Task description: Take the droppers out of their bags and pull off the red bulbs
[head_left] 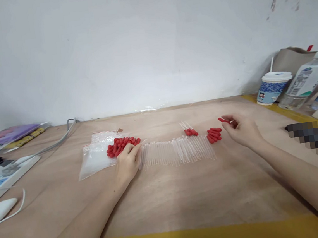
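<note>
My left hand (128,163) is closed in a pinch beside a heap of red rubber dropper bulbs (118,145). A thin clear dropper tube (144,141) pokes out from its fingertips. My right hand (240,128) pinches a red dropper bulb (222,120) between thumb and fingers, just above the table. Between my hands lies a long row of clear dropper tubes (177,151), side by side. Behind the row, a few tubes fitted with red bulbs (191,132) rest together. A small cluster of loose red bulbs (214,135) lies left of my right hand.
Clear zip bags (95,160) lie under and beside the red heap. On the left are a power strip (17,176), a grey cable (59,142), a white charger (1,212) and colourful packets (11,136). At right stand a paper cup (273,88) and a plastic bottle (306,80).
</note>
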Tool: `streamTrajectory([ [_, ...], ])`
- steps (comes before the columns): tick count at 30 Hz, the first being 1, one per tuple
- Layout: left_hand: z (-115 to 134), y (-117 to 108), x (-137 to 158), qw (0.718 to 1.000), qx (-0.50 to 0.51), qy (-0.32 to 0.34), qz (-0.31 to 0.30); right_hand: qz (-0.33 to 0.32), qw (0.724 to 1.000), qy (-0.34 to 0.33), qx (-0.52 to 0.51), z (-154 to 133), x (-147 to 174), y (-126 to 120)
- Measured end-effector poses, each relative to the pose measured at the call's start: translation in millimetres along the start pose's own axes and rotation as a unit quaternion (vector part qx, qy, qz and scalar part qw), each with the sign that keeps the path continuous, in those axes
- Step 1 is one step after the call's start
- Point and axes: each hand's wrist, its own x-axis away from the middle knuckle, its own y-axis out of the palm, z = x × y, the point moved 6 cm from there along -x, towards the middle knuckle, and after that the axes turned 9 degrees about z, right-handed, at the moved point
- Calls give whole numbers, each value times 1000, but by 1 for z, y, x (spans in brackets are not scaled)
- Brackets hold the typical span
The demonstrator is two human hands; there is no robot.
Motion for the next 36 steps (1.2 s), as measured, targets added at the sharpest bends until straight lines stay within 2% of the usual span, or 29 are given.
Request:
streamTrajectory([
  [3,5,4,1,1000,9,29,-2,11,998,61,8,15,-7,-6],
  [5,7,9,1,999,22,39,-20,0,998,68,3,18,-8,-6],
  [8,10,14,4,997,49,28,-55,-52,997,56,-30,14,-6,0],
  [10,12,14,4,995,66,14,-68,-85,995,27,-32,7,-3,4],
  [13,14,8,3,992,83,15,-95,-101,994,-30,18,-3,1,6],
  [19,12,1,1,957,92,132,-243,-80,985,-140,53,-12,8,9],
  [22,7,6,5,938,93,156,-295,-71,978,-190,54,-11,10,12],
  [25,3,13,8,933,99,153,-311,-48,971,-229,57,-11,10,11],
  [29,2,16,10,932,105,145,-314,-18,969,-240,62,-12,8,8],
  [36,2,15,10,932,102,153,-313,-51,961,-252,102,-17,12,14],
])
